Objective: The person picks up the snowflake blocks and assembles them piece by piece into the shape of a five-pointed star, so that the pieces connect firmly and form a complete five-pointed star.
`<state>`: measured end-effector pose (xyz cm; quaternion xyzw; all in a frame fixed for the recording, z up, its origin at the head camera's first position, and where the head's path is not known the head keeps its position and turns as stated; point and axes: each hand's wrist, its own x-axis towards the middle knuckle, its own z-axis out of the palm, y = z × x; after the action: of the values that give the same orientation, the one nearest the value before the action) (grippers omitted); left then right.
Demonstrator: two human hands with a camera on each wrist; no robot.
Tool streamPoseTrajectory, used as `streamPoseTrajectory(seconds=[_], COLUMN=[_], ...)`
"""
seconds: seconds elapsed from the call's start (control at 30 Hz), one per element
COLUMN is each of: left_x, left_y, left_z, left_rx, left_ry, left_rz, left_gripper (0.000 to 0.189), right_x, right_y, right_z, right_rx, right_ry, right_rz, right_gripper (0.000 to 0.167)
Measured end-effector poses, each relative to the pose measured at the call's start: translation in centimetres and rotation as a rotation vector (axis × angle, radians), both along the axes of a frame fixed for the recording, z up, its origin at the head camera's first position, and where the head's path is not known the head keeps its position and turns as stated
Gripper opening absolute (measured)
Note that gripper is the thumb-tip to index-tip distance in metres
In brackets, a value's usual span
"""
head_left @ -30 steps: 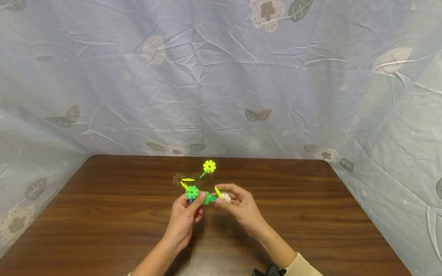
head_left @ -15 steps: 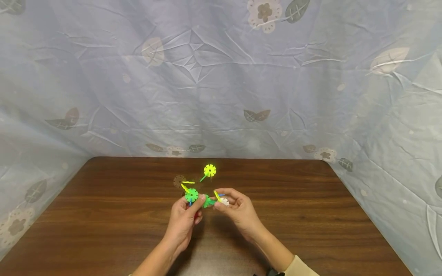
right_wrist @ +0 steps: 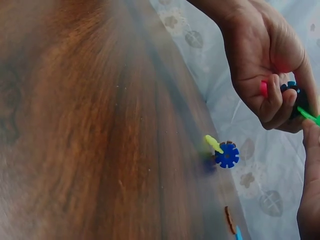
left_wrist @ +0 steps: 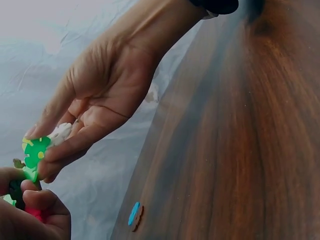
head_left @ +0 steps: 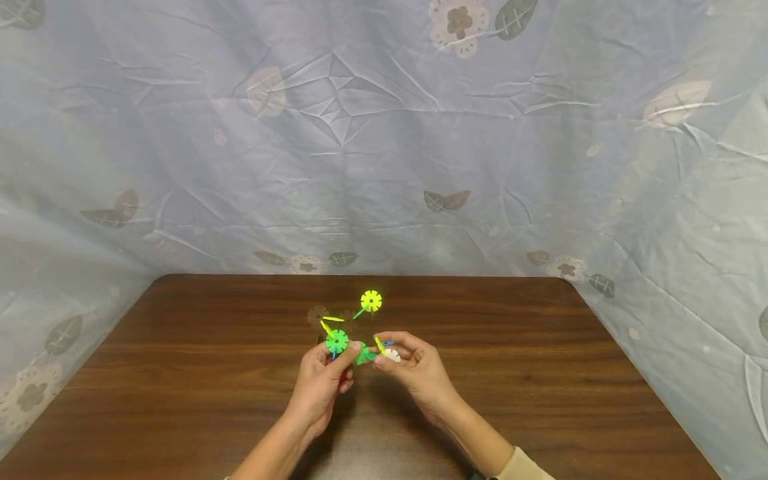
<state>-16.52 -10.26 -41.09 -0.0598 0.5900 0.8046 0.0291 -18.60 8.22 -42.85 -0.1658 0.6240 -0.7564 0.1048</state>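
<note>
Notched plastic snowflake discs, slotted together, span the space between both hands. In the head view my left hand (head_left: 318, 377) grips its part of the chain, thumb over a green disc (head_left: 337, 341) and toward another green disc (head_left: 361, 353). A red disc (left_wrist: 35, 214) shows among its curled fingers in the left wrist view. My right hand (head_left: 425, 370) pinches the other end, where a yellow disc (head_left: 381, 345) and a white disc (head_left: 393, 356) show between thumb and fingers. Left and right fingertips nearly meet at the green discs. Fingers hide parts of the chain.
Beyond the hands on the wooden table (head_left: 516, 373) lie a yellow disc (head_left: 371, 301) with a green one edge-on, another yellow disc (head_left: 333, 319) and a brown disc (head_left: 317, 315). The right wrist view shows a blue disc (right_wrist: 227, 156). A patterned curtain (head_left: 384, 147) surrounds the table.
Both hands keep their grips and have barely moved. The whole head view has shifted slightly, so hands and discs appear a little lower. A blue disc edge now shows by the right fingers.
</note>
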Motion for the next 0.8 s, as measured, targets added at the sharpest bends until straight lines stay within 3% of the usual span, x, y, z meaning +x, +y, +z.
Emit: streamPoseTrajectory(seconds=[0.43, 0.8], left_x=[-0.26, 0.27], left_y=[-0.83, -0.64], left_z=[0.38, 0.94], left_rx=[-0.053, -0.079], left_ry=[-0.024, 0.010], left_rz=[-0.088, -0.058], left_gripper=[0.008, 0.016], right_x=[-0.17, 0.45], right_y=[0.40, -0.36], right_z=[-0.35, 0.16], right_rx=[-0.005, -0.005], right_ry=[0.017, 0.006], right_rz=[0.048, -0.002], right_gripper=[0.055, 0.058])
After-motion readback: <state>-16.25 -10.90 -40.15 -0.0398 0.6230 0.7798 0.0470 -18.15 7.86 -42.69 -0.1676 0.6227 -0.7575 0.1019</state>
